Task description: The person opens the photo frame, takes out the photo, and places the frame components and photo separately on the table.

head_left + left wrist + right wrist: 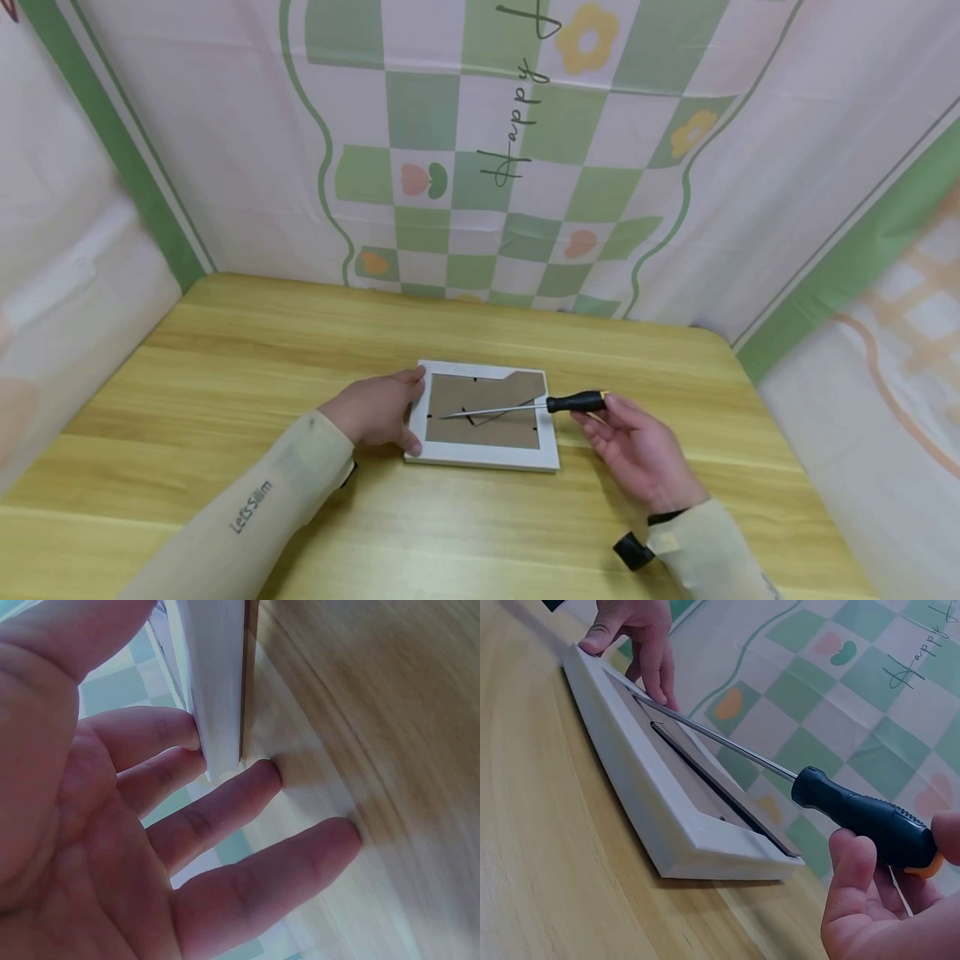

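A: Where is the pic. frame (482, 458) laid, and how is it held?

B: It is laid back up on the wooden table (300, 333), brown backing (487, 392) uppermost. Its L side is gripped by the left hand (378, 408), thumb at the near corner, fingertips twd. the far one.

A: And at R?

B: A screwdriver (576, 403) is held by its black handle in the right hand (637, 450), fingers curled at the butt end; the shaft is slanted over the backing. Whether the tip is touching can't be told.

A: Expected handling?

B: Frame: prob. light & stiff; border smooth, so some slip is to be expected. Backing: prob. thin, easily dented, esp. by metal. The dark-edged strut (733, 796) is best treated as weak, i.e. not used for lifting.

A: Best hold?

B: White border, opp. sides or corners, pressure kept off the backing's centre. Screwdriver: handle only, the shaft being hard & narrow.
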A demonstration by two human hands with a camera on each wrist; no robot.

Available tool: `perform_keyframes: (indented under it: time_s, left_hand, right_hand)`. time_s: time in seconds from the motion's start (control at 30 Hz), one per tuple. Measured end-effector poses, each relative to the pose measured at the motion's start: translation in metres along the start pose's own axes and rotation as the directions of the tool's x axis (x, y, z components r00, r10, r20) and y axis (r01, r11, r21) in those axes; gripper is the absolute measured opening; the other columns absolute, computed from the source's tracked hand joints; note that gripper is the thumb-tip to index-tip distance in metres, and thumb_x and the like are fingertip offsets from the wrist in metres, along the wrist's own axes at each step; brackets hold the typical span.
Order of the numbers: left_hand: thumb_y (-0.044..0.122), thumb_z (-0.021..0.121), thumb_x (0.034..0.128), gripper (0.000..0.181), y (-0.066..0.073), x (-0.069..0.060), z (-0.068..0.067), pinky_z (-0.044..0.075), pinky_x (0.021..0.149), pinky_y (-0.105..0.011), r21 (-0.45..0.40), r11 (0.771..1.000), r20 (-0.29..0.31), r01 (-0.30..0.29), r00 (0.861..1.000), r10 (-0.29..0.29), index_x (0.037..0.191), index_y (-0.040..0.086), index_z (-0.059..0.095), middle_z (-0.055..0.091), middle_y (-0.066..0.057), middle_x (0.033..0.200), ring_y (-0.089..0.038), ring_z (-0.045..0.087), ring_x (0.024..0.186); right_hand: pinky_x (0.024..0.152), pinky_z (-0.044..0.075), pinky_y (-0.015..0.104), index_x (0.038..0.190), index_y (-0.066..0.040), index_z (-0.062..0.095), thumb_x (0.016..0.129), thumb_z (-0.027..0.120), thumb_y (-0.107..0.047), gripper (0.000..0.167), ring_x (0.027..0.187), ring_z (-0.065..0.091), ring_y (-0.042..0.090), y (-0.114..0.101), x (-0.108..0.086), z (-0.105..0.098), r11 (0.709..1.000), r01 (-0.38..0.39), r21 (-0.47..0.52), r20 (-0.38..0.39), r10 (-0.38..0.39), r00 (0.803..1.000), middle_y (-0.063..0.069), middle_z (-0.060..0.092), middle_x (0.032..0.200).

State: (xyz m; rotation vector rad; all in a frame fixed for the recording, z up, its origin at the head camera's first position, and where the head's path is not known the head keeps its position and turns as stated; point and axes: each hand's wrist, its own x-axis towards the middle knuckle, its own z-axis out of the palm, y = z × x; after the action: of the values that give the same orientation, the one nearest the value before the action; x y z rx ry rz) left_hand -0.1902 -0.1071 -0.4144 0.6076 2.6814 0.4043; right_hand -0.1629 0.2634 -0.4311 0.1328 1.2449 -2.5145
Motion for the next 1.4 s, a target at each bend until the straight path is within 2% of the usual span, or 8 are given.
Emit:
perform_keyframes:
  time_s: [0.37,0.9,1.4]
  left_hand:
    - [0.042,0.085,0.0777,0.096,-0.002,0.002,0.002,0.037,0.108,-0.044,-0.004,1.0,-0.002,-0.003,1.0,0.003,0.152,0.003,0.038,0.023,-0.007,0.162,-0.031,0.038,0.139]
    - [0.041,0.085,0.0775,0.097,-0.001,0.001,0.001,0.035,0.109,-0.044,-0.012,1.0,-0.001,-0.002,1.0,0.002,0.152,0.003,0.038,0.023,-0.007,0.162,-0.03,0.036,0.141]
    - [0.041,0.085,0.0779,0.096,-0.002,0.001,0.002,0.036,0.109,-0.045,-0.012,1.0,0.0,-0.013,1.0,0.013,0.152,0.001,0.038,0.023,-0.008,0.162,-0.031,0.035,0.141]
  right_hand:
    - [0.096,0.046,0.032,0.111,-0.007,0.06,0.106,0.05,-0.018,0.016,0.115,0.06,0.026,0.003,0.002,0.005,0.999,-0.018,-0.044,-0.026,0.017,1.0,0.01,0.065,0.121]
    - [0.101,0.042,0.033,0.115,-0.008,0.056,0.104,0.054,-0.022,0.018,0.121,0.055,0.027,0.0,0.002,0.012,0.996,-0.023,-0.09,-0.051,0.018,0.999,0.008,0.061,0.126]
    - [0.098,0.044,0.032,0.114,-0.008,0.053,0.105,0.053,-0.019,0.015,0.115,0.058,0.025,0.002,0.003,0.014,0.996,-0.035,-0.081,-0.083,0.028,0.996,0.009,0.062,0.121]
